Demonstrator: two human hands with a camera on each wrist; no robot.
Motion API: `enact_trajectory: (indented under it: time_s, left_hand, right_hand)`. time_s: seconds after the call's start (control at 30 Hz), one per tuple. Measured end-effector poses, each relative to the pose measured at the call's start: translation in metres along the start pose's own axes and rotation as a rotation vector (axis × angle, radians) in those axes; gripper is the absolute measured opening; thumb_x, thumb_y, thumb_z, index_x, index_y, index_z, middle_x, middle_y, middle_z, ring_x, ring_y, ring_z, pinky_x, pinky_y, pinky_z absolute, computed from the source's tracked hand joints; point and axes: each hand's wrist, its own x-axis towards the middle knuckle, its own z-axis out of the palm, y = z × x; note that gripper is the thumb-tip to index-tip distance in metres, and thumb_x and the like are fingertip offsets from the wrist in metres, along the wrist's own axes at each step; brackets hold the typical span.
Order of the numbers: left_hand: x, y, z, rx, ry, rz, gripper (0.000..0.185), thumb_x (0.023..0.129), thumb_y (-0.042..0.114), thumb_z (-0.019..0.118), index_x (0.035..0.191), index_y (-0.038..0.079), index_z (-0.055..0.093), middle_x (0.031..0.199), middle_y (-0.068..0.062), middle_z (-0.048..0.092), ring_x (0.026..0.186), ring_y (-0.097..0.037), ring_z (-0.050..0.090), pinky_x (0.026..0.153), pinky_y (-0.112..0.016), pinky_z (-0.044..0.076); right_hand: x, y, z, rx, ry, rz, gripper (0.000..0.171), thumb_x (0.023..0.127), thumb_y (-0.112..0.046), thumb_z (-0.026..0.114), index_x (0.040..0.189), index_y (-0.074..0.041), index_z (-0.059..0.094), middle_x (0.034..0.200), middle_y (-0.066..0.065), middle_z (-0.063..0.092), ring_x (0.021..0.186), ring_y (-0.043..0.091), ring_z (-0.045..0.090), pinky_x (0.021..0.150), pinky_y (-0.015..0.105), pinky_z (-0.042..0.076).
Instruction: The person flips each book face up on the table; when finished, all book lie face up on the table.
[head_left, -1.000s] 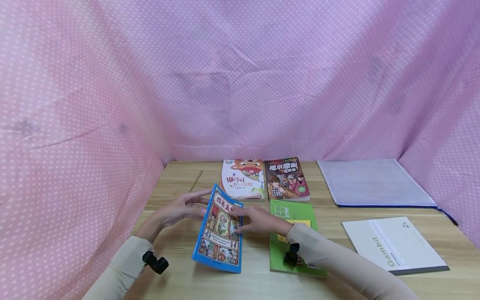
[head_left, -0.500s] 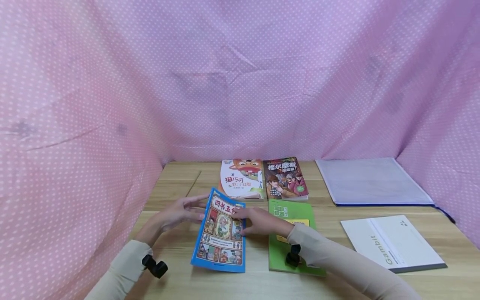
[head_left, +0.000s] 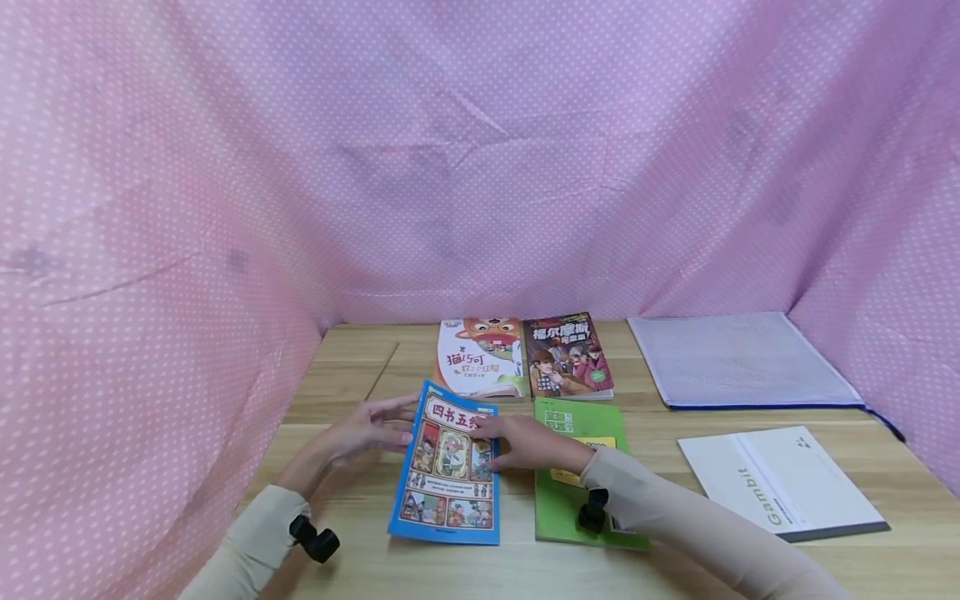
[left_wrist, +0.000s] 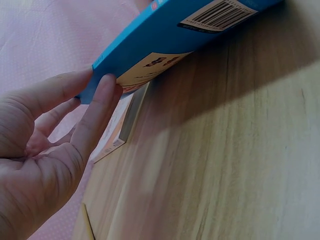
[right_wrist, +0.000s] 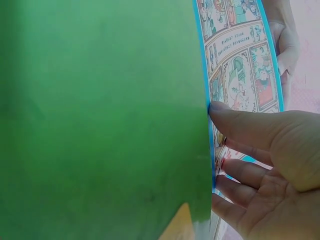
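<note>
Blue comic book [head_left: 447,465] is sitting between both hands, near the front of the wooden table [head_left: 352,367], its far end tilted up a bit off the wood, going by the left wrist view. Left hand [head_left: 369,427] has its fingers pretty much straight, fingertips [left_wrist: 102,87] touching the book's far left corner, not wrapped round it. Right hand [head_left: 525,442] is on the other edge, thumb on the cover and fingers tucked under the page side, so it's pinching that edge. Both sleeves are beige.

Just to the right of the blue one, a green book [head_left: 581,467] lies flat, partly under the right forearm. Behind them, two more books side by side: a white cartoon one [head_left: 483,358] and a dark one [head_left: 566,357]. Further right there's a clear folder [head_left: 738,360] and a white booklet [head_left: 780,483]. Pink dotted cloth [head_left: 480,167] hangs all around.
</note>
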Motion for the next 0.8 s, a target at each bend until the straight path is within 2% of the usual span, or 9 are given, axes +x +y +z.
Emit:
enact_trajectory:
  time_s: [0.33,0.5,0.8]
  left_hand:
    - [0.003,-0.008,0.003,-0.019,-0.024,0.006,0.076,0.097,0.007,0.066,0.162,0.009,0.026,0.152,-0.029,0.044,0.125,-0.029,0.062,0.103,-0.043,0.056]
    - [0.005,-0.013,0.005,-0.051,-0.005,-0.003,0.076,0.097,0.005,0.067,0.161,0.008,0.028,0.148,-0.027,0.049,0.121,-0.029,0.065,0.102,-0.045,0.056]
    - [0.006,-0.02,0.01,-0.028,0.036,-0.038,0.076,0.094,0.009,0.071,0.16,0.013,0.034,0.149,-0.026,0.051,0.121,-0.029,0.065,0.101,-0.044,0.057]
  right_hand:
    - [-0.007,0.001,-0.004,-0.001,-0.015,0.005,0.056,0.092,-0.025,0.076,0.144,-0.013,0.059,0.156,0.009,0.049,0.145,0.03,0.046,0.12,0.049,0.039]
    - [-0.01,0.002,-0.007,0.007,-0.022,0.004,0.055,0.093,-0.024,0.076,0.143,-0.011,0.059,0.156,0.009,0.049,0.145,0.03,0.046,0.12,0.05,0.039]
    - [-0.015,0.006,-0.008,0.01,-0.029,0.01,0.052,0.093,-0.024,0.076,0.142,-0.012,0.061,0.155,0.009,0.05,0.146,0.03,0.045,0.119,0.05,0.04]
